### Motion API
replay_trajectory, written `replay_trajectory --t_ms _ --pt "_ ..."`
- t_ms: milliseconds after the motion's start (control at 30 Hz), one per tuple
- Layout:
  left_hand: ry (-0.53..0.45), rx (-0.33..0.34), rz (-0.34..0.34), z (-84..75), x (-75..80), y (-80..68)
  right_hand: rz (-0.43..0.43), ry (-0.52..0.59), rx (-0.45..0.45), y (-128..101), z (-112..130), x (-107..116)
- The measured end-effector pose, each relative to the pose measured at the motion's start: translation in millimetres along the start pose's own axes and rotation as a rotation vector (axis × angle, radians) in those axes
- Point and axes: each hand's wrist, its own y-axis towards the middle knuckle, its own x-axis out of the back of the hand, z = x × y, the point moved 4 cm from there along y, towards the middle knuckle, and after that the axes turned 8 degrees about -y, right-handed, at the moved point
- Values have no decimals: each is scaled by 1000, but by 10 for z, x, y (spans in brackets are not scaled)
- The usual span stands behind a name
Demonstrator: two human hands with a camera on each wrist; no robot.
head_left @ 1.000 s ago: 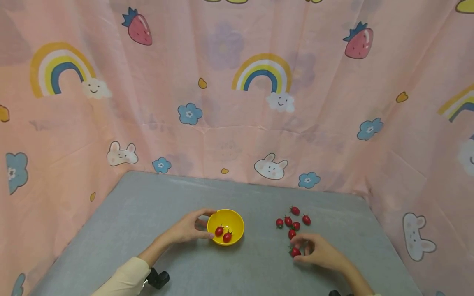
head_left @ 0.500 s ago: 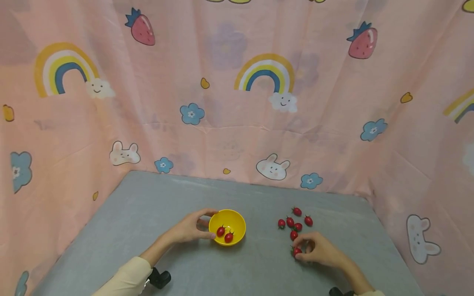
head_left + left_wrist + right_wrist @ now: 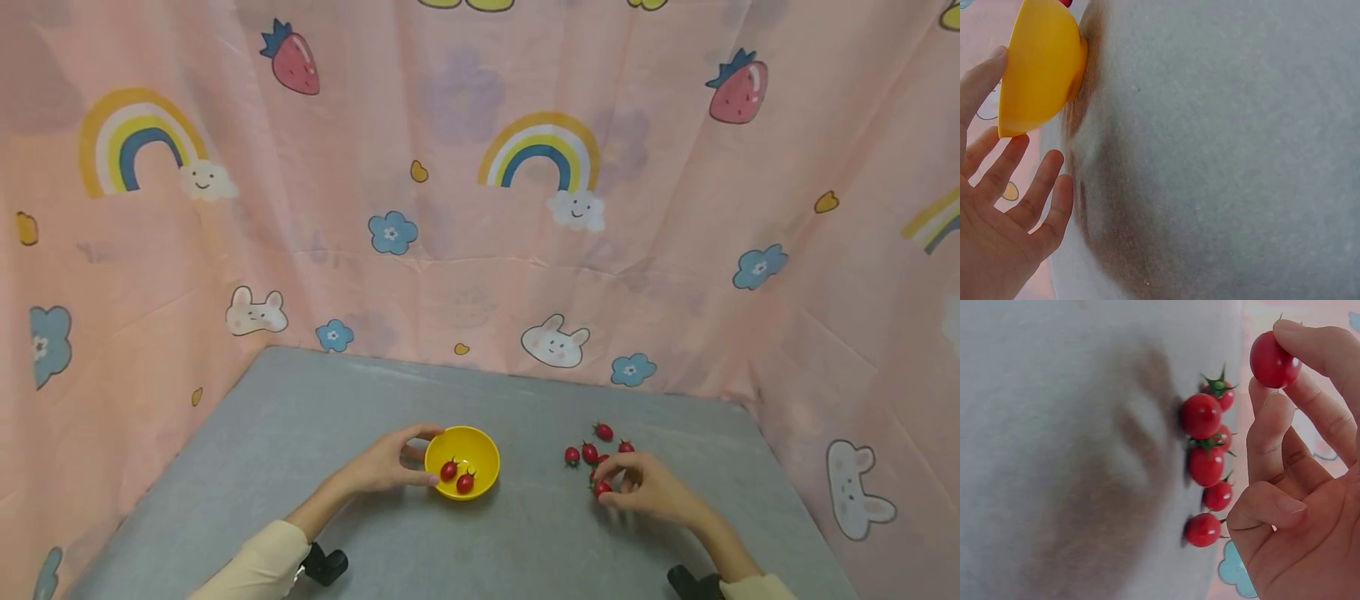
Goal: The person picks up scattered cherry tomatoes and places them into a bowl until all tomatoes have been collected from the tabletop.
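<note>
A small yellow bowl (image 3: 480,452) sits on the grey table (image 3: 300,425) with two cherry tomatoes (image 3: 457,477) inside. My left hand (image 3: 386,463) cups its left side, forefinger on the far rim and thumb on the near one. In the left wrist view the bowl (image 3: 1038,69) is seen from below, with one finger on its rim and the others spread beside it. My right hand (image 3: 641,490) pinches a cherry tomato (image 3: 602,489) in its fingertips, just above the table. That tomato (image 3: 1274,359) is clear in the right wrist view, beside several loose tomatoes (image 3: 1204,464).
Several loose cherry tomatoes (image 3: 589,452) lie in a cluster just beyond my right hand. A pink printed cloth (image 3: 480,208) walls the table at the back and on both sides. Bare grey surface lies between the bowl and the cluster.
My right hand has closed on a tomato at the near edge of the cluster and lifted it slightly off the table. The left hand and bowl have stayed put.
</note>
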Motion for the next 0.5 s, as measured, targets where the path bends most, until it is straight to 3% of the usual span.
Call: replay_trajectory --t_ms 200,500 --pt "-1 -5 2 2 -6 -8 -48 -38 49 78 57 57" --pt "-2 -4 0 -8 -14 -10 -75 -34 -30 192 89 81"
